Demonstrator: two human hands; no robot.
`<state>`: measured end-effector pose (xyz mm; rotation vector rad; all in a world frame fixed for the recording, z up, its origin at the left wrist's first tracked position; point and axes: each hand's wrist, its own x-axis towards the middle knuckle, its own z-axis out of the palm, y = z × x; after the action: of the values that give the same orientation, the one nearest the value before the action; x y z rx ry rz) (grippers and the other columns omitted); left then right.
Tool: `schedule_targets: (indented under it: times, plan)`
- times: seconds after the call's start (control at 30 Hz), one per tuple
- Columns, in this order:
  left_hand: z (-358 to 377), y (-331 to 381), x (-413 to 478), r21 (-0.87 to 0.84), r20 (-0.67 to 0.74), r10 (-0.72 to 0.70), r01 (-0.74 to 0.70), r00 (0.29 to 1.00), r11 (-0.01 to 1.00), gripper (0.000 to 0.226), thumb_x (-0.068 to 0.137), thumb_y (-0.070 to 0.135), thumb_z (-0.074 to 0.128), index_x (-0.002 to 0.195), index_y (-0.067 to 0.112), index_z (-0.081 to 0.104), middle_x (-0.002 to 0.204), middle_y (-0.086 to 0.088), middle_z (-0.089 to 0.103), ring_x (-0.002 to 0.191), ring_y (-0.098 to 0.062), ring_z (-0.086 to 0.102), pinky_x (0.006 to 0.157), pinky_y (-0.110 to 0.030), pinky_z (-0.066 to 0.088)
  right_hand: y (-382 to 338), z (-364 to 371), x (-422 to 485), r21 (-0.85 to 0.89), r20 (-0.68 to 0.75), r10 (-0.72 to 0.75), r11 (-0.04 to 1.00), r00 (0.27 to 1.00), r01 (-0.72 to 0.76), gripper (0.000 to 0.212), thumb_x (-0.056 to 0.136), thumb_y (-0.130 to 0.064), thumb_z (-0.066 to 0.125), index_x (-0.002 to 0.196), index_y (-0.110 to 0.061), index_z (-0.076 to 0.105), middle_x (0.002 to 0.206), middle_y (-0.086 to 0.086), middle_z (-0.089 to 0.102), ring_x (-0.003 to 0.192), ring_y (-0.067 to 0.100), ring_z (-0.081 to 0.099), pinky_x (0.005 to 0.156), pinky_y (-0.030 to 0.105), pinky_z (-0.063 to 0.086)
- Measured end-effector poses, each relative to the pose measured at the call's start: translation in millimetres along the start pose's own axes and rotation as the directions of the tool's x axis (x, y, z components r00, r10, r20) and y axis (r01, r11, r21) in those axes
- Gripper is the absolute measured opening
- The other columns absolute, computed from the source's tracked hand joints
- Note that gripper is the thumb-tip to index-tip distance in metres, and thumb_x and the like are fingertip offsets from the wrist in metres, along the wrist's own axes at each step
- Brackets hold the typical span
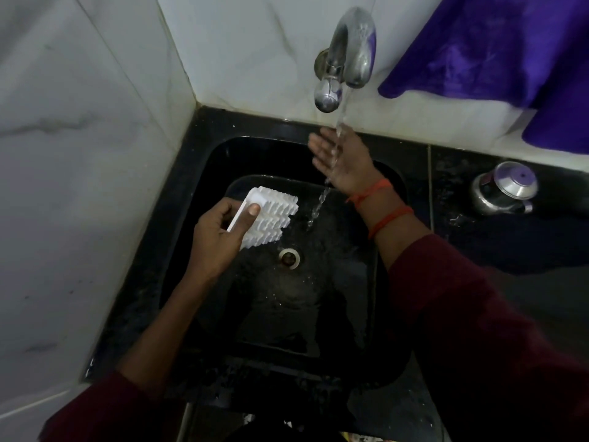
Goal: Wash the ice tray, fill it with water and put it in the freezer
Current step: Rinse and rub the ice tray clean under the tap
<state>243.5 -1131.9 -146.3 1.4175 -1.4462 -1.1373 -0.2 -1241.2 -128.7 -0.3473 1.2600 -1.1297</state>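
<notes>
Closest to me are the person's dark red sleeves (478, 330), one on each arm, reaching out over a black sink (271, 317) set in a black worktop (462, 231). The left hand (220, 237) holds the white ice tray (271, 215) over the left part of the sink, up in the air and not touching the bottom. The fingers are wrapped behind the tray and the thumb presses on its flat white edge. The tray is tipped up on its side, so its bumpy underside faces right, toward the falling water. The white edge I can see slants from near-left to far-right, but the hand covers part of the tray, so I cannot tell for sure which way its long side runs. Just past the tray is the round drain (289, 257). Farther back, the right hand (342, 157) is open and flat with its fingers spread, holding nothing, and the water (318, 205) runs over its palm. Red threads (387, 218) are tied around that wrist. Above it is the shiny tap (350, 49) on the white wall (79, 154). On the worktop to the right sits a steel pot (503, 189), and a purple cloth (494, 43) hangs behind it.
</notes>
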Motion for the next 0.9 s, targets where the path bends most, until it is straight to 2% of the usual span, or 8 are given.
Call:
schedule_targets:
  times: [0.17,0.27,0.33,0.4,0.47,0.57,0.73,0.9]
  plan:
    - [-1.7,5.9,-8.7,-0.031,0.017,0.006,-0.005,1.0,1.0,0.031,0.095,0.045,0.065,0.082,0.017,0.065,0.075,0.008,0.066,0.071,-0.005,0.06,0.067,-0.027,0.048,60.7,-18.7,-22.8,-0.331,-0.208,0.017,0.94,0.978,-0.087,0.049,0.106,-0.039,0.043,0.134,-0.003,0.059,0.105,0.005,0.065,0.075,0.007,0.055,0.057,0.015,0.043]
    - [-3.5,13.2,-13.2,-0.033,0.025,0.02,-0.019,0.999,0.999,0.032,0.101,0.04,0.057,0.08,0.017,0.063,0.071,0.012,0.063,0.068,0.0,0.057,0.063,-0.018,0.045,89.1,-29.6,-48.0,-0.413,-0.227,0.11,0.889,0.968,-0.198,0.057,0.102,-0.054,0.045,0.132,-0.008,0.061,0.106,0.006,0.063,0.082,0.013,0.055,0.065,0.025,0.042]
    - [-5.6,19.8,-14.5,-0.059,0.016,0.013,-0.012,1.0,0.998,0.032,0.104,0.033,0.053,0.079,0.014,0.062,0.069,0.015,0.062,0.066,0.003,0.057,0.061,-0.014,0.045,94.8,-28.9,-69.0,-0.397,-0.157,0.194,0.886,0.968,-0.242,0.061,0.099,-0.064,0.04,0.132,-0.017,0.06,0.117,0.006,0.065,0.094,0.019,0.06,0.081,0.033,0.046]
    - [-10.1,28.4,-14.1,-0.093,0.001,0.039,-0.039,0.999,0.995,0.037,0.105,0.032,0.052,0.083,0.006,0.064,0.073,0.01,0.065,0.07,-0.002,0.06,0.065,-0.019,0.047,89.3,-24.3,-86.1,-0.349,-0.108,0.191,0.911,0.976,-0.217,0.055,0.1,-0.063,0.039,0.122,-0.019,0.063,0.106,0.002,0.067,0.092,0.02,0.062,0.097,0.042,0.046]
    - [-17.2,38.2,-14.0,-0.127,-0.018,0.1,-0.102,0.995,0.987,0.049,0.103,0.041,0.052,0.093,-0.005,0.065,0.084,-0.014,0.069,0.078,-0.014,0.062,0.072,-0.032,0.049,77.6,-18.9,-99.0,-0.315,-0.116,0.114,0.938,0.987,-0.146,0.042,0.102,-0.058,0.039,0.102,-0.024,0.064,0.096,-0.003,0.065,0.085,0.016,0.062,0.1,0.043,0.045]
    - [-28.5,45.5,-12.7,-0.158,-0.041,0.134,-0.138,0.99,0.978,0.06,0.097,0.056,0.051,0.099,-0.003,0.067,0.098,-0.029,0.067,0.086,-0.024,0.064,0.079,-0.042,0.051,66.7,-13.7,-115.1,-0.282,-0.145,-0.014,0.959,0.989,-0.028,0.033,0.104,-0.052,0.039,0.092,-0.03,0.06,0.095,-0.005,0.067,0.083,0.011,0.062,0.093,0.036,0.048]
    - [-27.9,38.8,-21.5,-0.176,-0.048,0.057,-0.064,0.997,0.982,0.032,0.104,0.042,0.05,0.088,0.025,0.073,0.085,0.005,0.073,0.083,-0.009,0.067,0.076,-0.027,0.053,77.0,-14.7,-127.8,-0.299,-0.192,0.038,0.95,0.981,-0.095,0.045,0.104,-0.055,0.037,0.107,-0.02,0.066,0.093,-0.001,0.068,0.079,0.014,0.063,0.082,0.032,0.051]
    - [-39.8,50.4,-29.8,-0.207,-0.116,0.209,-0.229,0.971,0.951,0.059,0.098,0.057,0.049,0.082,0.001,0.062,0.081,-0.011,0.06,0.078,-0.02,0.056,0.072,-0.034,0.045,64.5,-6.2,-138.1,-0.17,-0.173,-0.159,0.977,0.972,0.129,0.041,0.107,-0.044,0.038,0.114,-0.014,0.064,0.094,0.0,0.071,0.068,0.006,0.07,0.052,0.017,0.053]
